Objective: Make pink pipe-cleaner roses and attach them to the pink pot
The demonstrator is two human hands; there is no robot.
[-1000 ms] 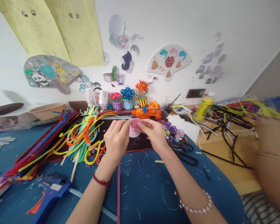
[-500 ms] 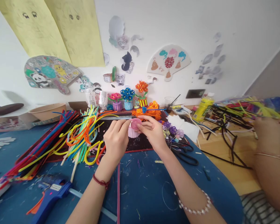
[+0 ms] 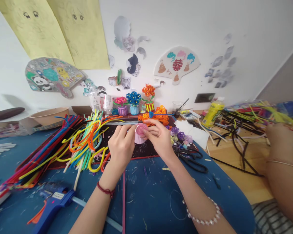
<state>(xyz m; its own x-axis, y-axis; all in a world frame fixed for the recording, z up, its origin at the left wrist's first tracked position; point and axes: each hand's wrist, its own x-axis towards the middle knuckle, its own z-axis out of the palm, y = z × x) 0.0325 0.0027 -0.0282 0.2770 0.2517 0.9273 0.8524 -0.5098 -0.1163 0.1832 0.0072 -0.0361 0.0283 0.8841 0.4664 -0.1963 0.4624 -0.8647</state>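
Between my two hands is a small pink pot [image 3: 139, 138] with ribbed pale pink sides, made like the pipe-cleaner flowerpots behind it. A darker pink coiled disc [image 3: 142, 129] covers its near end. My left hand [image 3: 122, 139] is closed on the pot's left side, with its fingertips partly hidden. On the right, my right hand [image 3: 158, 135] pinches the disc and pot edge between thumb and fingers. Beyond them stand finished pipe-cleaner flowers in pots: pink [image 3: 122, 105], blue [image 3: 133, 102] and orange [image 3: 148, 97].
Bundles of coloured pipe cleaners [image 3: 88, 143] lie at left. A blue glue gun [image 3: 56, 201] rests front left. Black scissors [image 3: 192, 161] and purple flowers [image 3: 178, 134] are at right, near a yellow bottle [image 3: 213, 112]. Another person's arm [image 3: 283, 149] reaches in at far right.
Very little differs. The pink disc has turned slightly in my fingers, and both hands stay in almost the same place.
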